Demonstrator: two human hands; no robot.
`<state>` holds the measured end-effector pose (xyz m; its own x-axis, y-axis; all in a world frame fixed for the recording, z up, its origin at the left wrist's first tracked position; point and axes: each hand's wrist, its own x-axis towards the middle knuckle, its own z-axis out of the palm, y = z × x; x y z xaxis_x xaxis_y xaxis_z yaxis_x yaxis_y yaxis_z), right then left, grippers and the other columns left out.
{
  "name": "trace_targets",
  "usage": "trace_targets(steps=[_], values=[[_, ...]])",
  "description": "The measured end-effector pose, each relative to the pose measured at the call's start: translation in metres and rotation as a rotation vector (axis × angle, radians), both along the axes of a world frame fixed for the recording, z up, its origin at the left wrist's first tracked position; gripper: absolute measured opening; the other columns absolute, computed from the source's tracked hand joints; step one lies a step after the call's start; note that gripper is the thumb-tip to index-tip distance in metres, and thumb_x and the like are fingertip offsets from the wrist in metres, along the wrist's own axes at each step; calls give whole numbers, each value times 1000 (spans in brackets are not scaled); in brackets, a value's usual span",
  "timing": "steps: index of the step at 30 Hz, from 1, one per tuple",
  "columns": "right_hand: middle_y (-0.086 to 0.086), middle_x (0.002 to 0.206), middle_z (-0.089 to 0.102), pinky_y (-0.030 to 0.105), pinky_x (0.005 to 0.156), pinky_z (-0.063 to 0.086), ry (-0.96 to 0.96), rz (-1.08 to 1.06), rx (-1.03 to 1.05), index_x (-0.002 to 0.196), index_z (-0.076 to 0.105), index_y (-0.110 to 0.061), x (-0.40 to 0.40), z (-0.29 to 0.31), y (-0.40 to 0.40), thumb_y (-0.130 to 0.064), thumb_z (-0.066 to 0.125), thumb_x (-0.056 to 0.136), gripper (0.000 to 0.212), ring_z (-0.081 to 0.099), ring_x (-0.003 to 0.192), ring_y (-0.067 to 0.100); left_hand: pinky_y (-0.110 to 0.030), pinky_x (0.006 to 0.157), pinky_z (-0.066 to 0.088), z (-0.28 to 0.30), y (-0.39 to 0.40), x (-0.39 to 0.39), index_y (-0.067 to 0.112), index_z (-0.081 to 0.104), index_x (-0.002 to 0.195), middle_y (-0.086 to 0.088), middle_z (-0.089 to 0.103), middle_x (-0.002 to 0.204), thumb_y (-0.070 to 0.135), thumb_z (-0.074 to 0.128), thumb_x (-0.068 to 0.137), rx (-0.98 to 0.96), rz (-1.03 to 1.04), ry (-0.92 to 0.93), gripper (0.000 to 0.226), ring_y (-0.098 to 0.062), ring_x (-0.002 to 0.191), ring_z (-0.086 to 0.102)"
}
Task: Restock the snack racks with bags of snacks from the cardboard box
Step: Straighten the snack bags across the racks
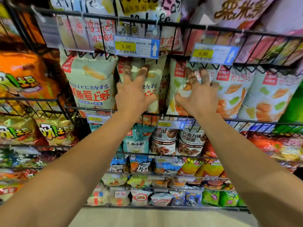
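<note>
Head view: both bare forearms reach up and forward to the wire snack rack. The left hand lies flat against a pale green shrimp-snack bag on the rack's upper row, fingers straight and spread, pressing its front. The right hand presses the neighbouring white bag with orange and green chips, its fingers spread and slightly bent, thumb out to the left. Both bags stand upright behind the wire rail, below yellow price tags. More snack bags fill the lower rows.
</note>
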<state>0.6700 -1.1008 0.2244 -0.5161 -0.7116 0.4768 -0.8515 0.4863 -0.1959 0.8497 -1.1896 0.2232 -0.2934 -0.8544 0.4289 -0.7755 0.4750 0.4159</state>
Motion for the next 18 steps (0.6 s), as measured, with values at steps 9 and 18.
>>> trace_targets(steps=[9, 18], values=[[8, 166, 4, 56, 106, 41, -83, 105, 48, 154, 29, -31, 3, 7, 16, -62, 66, 81, 87, 24, 141, 49, -55, 99, 49, 12, 5, 13, 47, 10, 154, -5, -5, 167, 71, 62, 79, 26, -28, -84, 94, -43, 134, 40], [12, 154, 37, 54, 113, 31, 82, 331, -159, 144, 47, -20, 37, -9, 52, -33, 66, 87, 61, 36, 138, 38, -45, 95, 47, 18, 38, 76, 19, 48, 144, -9, 45, 146, 35, 67, 88, -214, -38, 59, 61, -35, 123, 52]])
